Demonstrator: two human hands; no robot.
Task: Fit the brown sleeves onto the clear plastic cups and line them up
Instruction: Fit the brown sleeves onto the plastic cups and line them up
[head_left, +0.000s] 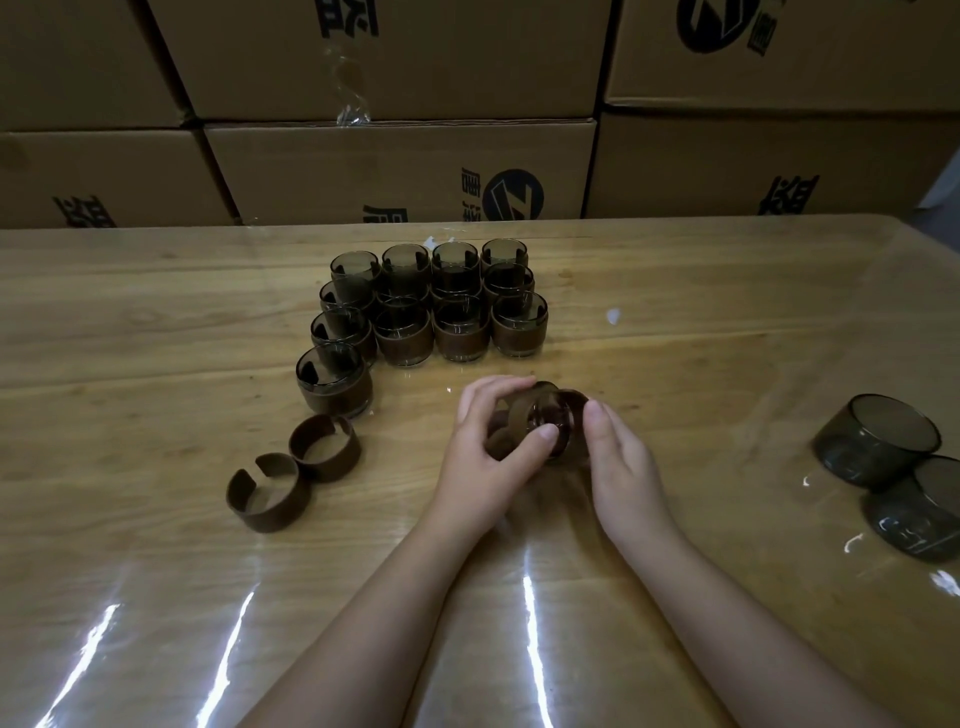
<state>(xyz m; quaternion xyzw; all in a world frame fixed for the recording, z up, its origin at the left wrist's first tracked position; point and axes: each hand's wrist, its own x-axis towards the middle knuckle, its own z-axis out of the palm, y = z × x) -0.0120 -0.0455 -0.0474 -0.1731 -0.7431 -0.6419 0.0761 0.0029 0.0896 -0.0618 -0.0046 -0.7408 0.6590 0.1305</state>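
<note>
Between my hands a clear smoky cup (551, 421) lies on its side with its base toward me, and a brown sleeve (519, 415) sits partly round it. My left hand (493, 447) grips the sleeve with thumb and fingers. My right hand (618, 457) holds the cup's right side, thumb up against it. Several sleeved cups (460, 325) stand in rows behind, the nearest one (335, 379) at the left end. Two loose brown sleeves (324, 447) (267, 491) lie at the left. Two bare cups (878, 439) (919, 509) rest at the right.
The wooden table (156, 597) is covered with a glossy clear film that reflects light. Stacked cardboard boxes (400, 171) form a wall right behind the table's far edge.
</note>
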